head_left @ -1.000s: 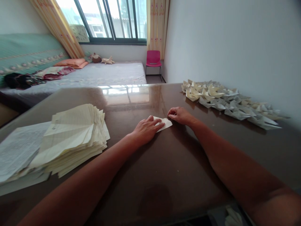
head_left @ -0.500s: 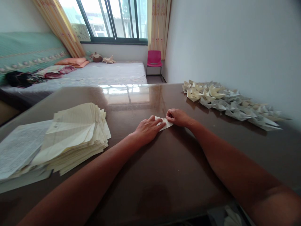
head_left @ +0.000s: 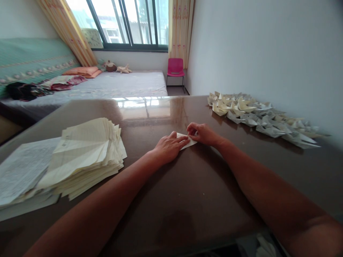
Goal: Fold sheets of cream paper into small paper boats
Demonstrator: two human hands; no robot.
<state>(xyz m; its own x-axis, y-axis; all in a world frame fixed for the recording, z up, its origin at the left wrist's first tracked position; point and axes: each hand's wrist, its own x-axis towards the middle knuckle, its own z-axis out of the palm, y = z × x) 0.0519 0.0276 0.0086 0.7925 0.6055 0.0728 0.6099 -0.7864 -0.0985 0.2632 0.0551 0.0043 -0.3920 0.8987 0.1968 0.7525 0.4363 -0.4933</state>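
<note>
A small folded piece of cream paper (head_left: 190, 143) lies on the brown tabletop between my hands. My left hand (head_left: 169, 145) rests over its left part, fingers stretched out and pressing it down. At the paper's right end, my right hand (head_left: 200, 133) has its thumb and index finger bent together in a pinch at the far edge. Those fingers hide part of the fold.
To the left are a thick stack of cream sheets (head_left: 80, 150) and printed pages (head_left: 24, 167). Many folded paper pieces (head_left: 252, 110) stand in rows along the wall at right. Beyond the glossy table (head_left: 171, 200) are a bed (head_left: 134, 81) and a pink chair (head_left: 175, 67).
My right hand has shifted slightly left along the paper's far edge, its fingers lifting a little. The left hand's fingers reach slightly further right over the paper.
</note>
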